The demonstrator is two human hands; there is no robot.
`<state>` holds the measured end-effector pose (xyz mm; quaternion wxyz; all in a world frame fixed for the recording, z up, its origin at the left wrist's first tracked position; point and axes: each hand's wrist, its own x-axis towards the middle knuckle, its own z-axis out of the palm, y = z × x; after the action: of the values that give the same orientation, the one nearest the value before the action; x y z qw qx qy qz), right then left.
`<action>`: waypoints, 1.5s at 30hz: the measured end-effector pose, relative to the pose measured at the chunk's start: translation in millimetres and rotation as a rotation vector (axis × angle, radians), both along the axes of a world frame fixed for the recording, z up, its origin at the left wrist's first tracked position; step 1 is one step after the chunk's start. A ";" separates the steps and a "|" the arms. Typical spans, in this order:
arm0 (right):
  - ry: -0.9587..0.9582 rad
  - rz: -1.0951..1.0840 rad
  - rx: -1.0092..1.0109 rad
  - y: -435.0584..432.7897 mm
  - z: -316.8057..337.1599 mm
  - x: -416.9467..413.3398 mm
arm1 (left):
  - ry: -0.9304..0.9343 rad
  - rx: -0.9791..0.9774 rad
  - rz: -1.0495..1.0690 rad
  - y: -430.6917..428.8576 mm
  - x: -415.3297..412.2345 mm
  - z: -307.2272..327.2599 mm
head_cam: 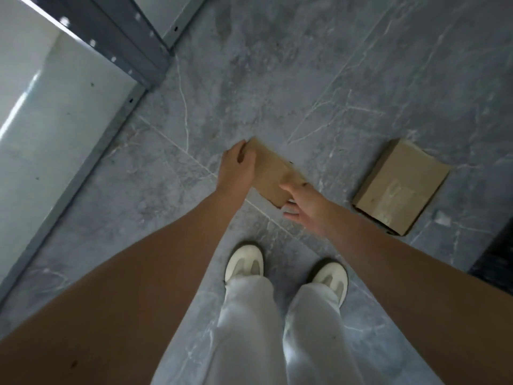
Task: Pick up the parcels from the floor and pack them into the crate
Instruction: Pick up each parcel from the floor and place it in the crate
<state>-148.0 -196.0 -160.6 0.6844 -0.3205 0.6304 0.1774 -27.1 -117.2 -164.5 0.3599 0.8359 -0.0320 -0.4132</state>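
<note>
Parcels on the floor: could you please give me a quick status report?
Both left grip and right grip hold one parcel at its ends. Second parcel lies on floor, to the right. Crate not in view.

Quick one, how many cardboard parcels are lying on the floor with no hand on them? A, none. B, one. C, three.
B: one loose parcel lies on the tiled floor to the right, while the left hand and right hand grip the held parcel by its ends.
</note>
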 end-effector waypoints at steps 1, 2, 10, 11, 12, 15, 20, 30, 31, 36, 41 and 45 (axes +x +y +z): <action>-0.031 0.008 -0.029 -4.9 23.5 3.2 | -0.013 -0.032 0.049 4.8 5.0 28.6; -0.082 0.021 -0.044 -9.7 51.7 7.3 | -0.021 -0.060 0.122 8.3 10.4 61.8; -0.426 0.260 -0.405 -36.5 371.1 68.5 | -0.263 -0.293 0.488 39.2 35.2 393.6; -0.477 0.333 -0.462 -37.4 413.9 72.0 | -0.310 -0.310 0.495 44.1 35.8 434.0; -0.523 0.389 -0.507 -37.8 453.8 75.1 | -0.364 -0.326 0.505 48.3 36.9 471.6; -0.670 0.497 -0.646 -37.2 556.8 76.7 | -0.512 -0.395 0.582 60.6 35.5 572.5; -0.937 0.382 -0.684 -11.4 709.4 72.5 | -0.574 -0.674 0.721 91.2 1.5 710.3; -1.210 0.878 -0.575 171.4 849.5 51.9 | -0.767 -0.766 1.006 305.8 -121.1 813.1; -1.210 0.916 -0.541 196.6 851.7 51.9 | -0.782 -0.753 1.042 327.4 -131.6 814.5; -1.258 1.250 -0.444 379.0 846.0 34.7 | -0.872 -0.674 1.393 464.9 -218.7 794.4; -1.258 1.546 -0.270 547.4 815.7 -20.4 | -1.005 -0.539 1.597 591.2 -311.7 769.2; -1.191 1.606 -0.169 655.9 774.2 -70.6 | -0.980 -0.330 1.608 689.7 -370.5 742.6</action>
<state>-218.5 459.9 613.6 0.5410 -0.7351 -0.2073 0.3522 -397.5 572.5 578.1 0.5960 0.6264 0.3469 0.3636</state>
